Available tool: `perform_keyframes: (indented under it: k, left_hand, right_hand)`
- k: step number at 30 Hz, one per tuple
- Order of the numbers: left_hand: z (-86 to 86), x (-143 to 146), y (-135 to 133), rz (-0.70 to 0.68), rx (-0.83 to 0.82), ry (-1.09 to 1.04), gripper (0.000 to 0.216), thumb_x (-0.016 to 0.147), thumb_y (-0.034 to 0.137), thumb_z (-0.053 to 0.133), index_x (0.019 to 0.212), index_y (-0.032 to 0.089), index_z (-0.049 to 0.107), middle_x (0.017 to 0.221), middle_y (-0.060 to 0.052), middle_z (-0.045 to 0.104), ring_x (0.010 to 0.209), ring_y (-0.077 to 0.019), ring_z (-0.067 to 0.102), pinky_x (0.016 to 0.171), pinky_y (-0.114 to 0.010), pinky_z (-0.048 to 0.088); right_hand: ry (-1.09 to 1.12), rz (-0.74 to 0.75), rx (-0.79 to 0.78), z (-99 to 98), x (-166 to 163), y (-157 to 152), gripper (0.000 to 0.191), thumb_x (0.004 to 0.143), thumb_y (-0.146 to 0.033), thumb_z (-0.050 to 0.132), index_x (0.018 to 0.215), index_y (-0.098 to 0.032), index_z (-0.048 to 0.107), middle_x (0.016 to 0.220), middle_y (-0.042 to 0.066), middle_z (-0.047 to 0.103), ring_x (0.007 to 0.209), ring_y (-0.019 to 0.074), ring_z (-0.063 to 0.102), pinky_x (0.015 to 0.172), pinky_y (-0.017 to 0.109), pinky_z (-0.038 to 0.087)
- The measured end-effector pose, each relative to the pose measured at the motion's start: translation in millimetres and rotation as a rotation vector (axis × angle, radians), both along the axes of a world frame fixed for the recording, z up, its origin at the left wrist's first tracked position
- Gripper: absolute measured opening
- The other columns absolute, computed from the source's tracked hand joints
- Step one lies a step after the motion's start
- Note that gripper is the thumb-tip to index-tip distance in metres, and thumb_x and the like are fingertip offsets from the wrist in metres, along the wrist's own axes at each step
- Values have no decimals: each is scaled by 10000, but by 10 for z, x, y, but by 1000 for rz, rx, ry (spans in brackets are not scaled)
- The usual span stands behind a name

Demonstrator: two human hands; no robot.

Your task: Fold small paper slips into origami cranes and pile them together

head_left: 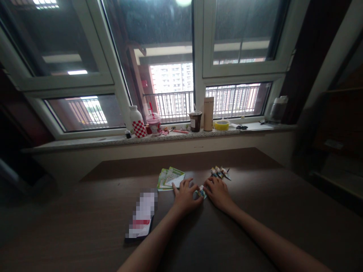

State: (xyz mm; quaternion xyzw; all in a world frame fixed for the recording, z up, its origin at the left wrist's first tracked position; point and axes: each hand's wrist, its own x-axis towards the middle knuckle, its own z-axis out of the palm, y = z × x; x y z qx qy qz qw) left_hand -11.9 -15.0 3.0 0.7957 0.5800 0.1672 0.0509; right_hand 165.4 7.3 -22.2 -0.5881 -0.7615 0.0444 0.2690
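- Containers all sit on the sill (85, 142), well apart from the hands:
  - bottle (137, 121), white with a red check band, cap on, contents hidden.
  - pink cup (154, 124), domed lid, red straw, pink drink inside.
  - dark cup (195, 121), lidded with a straw, brown contents.
  - tumbler (208, 113), tall, tan, closed.
  - jug (278, 108) at the far right end, greyish, lidded; contents not readable.
- Also on the sill: yellow tape roll (221, 125) just beside the tumbler, then scissors (241, 127); small clutter between the pink and dark cups is too small to identify.
- On the table (85, 226), dark brown:
  - leaflets (169, 176), green and white, fanned stack, just beyond the left hand (185, 197); its fingertips reach the stack's near edge.
  - folded bits (220, 172), a few small colourful paper shapes in a row, just beyond the right hand (218, 193).
  - phone (141, 215), dark case, screen up, left of the left forearm, apart from it.
- Nothing lies over the hands or blocks the view of them.
- Folded piece (201, 193): tiny, white with green and blue print, flat on the table at centre, between the two hands.
- Both hands palm down, fingers bent and close together, tips on the piece from either side. Probably a pinch from each side, but at this size I cannot tell a pinch from a plain press.
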Motion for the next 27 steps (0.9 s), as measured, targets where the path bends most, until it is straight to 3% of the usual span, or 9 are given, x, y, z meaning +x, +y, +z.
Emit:
perform_keyframes:
  k: [6,20,27]
  left_hand:
    - [-21,6,17,18,7,-31,255,838,502,586,1044,371,659,1482,-10,440,1380,-317,328,1052,-795,20]
    - [-23,49,34,54,1,-31,303,815,534,608,1045,342,653,1467,-40,451,1378,-308,337,1071,-777,8]
    - [-27,40,47,63,-18,-21,326,816,557,591,1061,348,643,1473,-43,443,1385,-309,335,1070,-776,14]
  right_hand:
    - [-36,-11,18,11,-18,-25,185,920,-386,509,988,-276,641,1160,69,601,1132,275,502,977,455,360]
    - [-27,-22,7,37,-35,-40,162,912,-367,525,990,-263,622,1141,63,607,1121,275,504,969,451,350]
    - [70,22,9,37,28,-28,151,892,-340,573,959,-273,690,1107,52,632,1100,254,520,961,420,361]
